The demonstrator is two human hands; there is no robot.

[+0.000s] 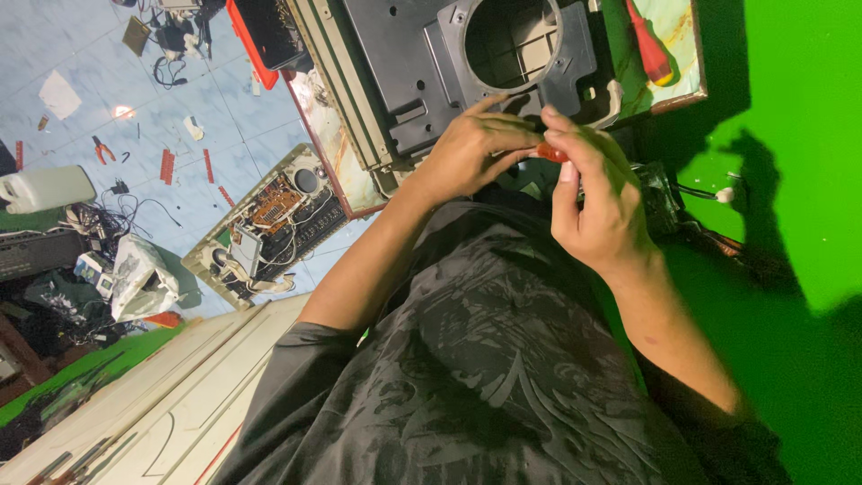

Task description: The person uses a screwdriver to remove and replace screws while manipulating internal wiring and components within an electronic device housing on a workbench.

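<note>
Right hand (603, 199) and left hand (474, 151) pinched together on a small orange-red plastic tool handle (551, 154), just at six o'clock of the dark grey plastic housing with round opening (431, 63) on the bench (684, 45), red-handled screwdriver (648, 45) at two o'clock.

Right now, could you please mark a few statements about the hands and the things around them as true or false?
1. Both hands meet at a small red-orange piece. True: the left hand and right hand pinch it between their fingertips.
2. The grey plastic housing has a square opening. False: its opening is round.
3. A red-handled screwdriver lies on the board beyond the hands. True.
4. The right hand holds the screwdriver. False: the screwdriver lies apart, untouched.
5. An open circuit chassis rests on the tiled floor. True.
</note>
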